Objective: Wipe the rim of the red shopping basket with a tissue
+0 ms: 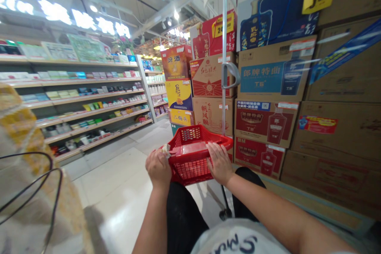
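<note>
A red plastic shopping cart (190, 170) with a perforated basket stands right in front of my legs. My left hand (158, 165) is closed at the left end of its handle, the fingers partly hidden. A small crumpled whitish piece (166, 149), perhaps tissue, pokes out by that hand's fingertips. Over the right part of the handle curl the fingers of my right hand (219, 162). Between the hands runs a flat pinkish-red panel (190, 148). The basket's floor is mostly hidden from me.
Stacked liquor cartons (264, 123) rise close on the right, behind a metal pole (224, 111). Shelves of small packaged goods (98, 91) line the left. A yellow-and-white wrapped mass (18, 127) with black cables (53, 170) is near on the left. Pale tile floor (119, 190) lies between.
</note>
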`<state>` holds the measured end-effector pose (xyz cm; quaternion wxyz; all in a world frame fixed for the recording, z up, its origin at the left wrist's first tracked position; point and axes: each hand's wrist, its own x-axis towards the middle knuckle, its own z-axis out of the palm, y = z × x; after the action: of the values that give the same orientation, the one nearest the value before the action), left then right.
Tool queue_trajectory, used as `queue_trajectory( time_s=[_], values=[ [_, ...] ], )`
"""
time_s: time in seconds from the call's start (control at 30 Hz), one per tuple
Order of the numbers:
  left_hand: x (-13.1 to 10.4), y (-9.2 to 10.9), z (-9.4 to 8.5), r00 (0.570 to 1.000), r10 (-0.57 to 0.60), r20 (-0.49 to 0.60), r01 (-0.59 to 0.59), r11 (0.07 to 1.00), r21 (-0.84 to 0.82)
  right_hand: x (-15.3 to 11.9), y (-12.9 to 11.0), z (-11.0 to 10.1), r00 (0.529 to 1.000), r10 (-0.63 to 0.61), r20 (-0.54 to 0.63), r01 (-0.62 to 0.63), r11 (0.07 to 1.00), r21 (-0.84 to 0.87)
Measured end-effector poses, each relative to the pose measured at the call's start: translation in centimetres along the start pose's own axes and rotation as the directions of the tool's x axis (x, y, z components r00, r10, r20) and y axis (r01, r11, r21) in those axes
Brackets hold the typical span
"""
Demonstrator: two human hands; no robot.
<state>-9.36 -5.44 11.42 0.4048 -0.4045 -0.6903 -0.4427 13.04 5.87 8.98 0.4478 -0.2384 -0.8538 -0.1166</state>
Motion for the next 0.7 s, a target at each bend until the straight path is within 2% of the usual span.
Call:
queue_trajectory(
  time_s=[0.13,0.3,0.53,0.7],
  values=[
    [-0.8,3.0,-0.1,1.0,-0.01,0.011,0.01,1.0,0.009,0.0,0.0,-0.2,1.0,0.017,-0.002,-0.017,1.0,0.013],
    [-1.8,6.3,-0.1,0.989,0.118,0.09,-0.116,0.993,-0.034,0.0,-0.1,-0.3,1.0,0.03,0.002,-0.03,1.0,0.006],
    [-2.2,9.5,0.8,0.929,0.311,0.201,-0.304,0.951,-0.064,-0.1,-0.1,0.0,1.0,0.011,-0.004,-0.012,1.0,-0.013],
    [-2.0,12.0,1.0,0.887,0.377,0.267,-0.359,0.926,-0.115,-0.2,0.3,-0.1,1.0,0.0,-0.024,0.0,1.0,-0.017]
  ],
)
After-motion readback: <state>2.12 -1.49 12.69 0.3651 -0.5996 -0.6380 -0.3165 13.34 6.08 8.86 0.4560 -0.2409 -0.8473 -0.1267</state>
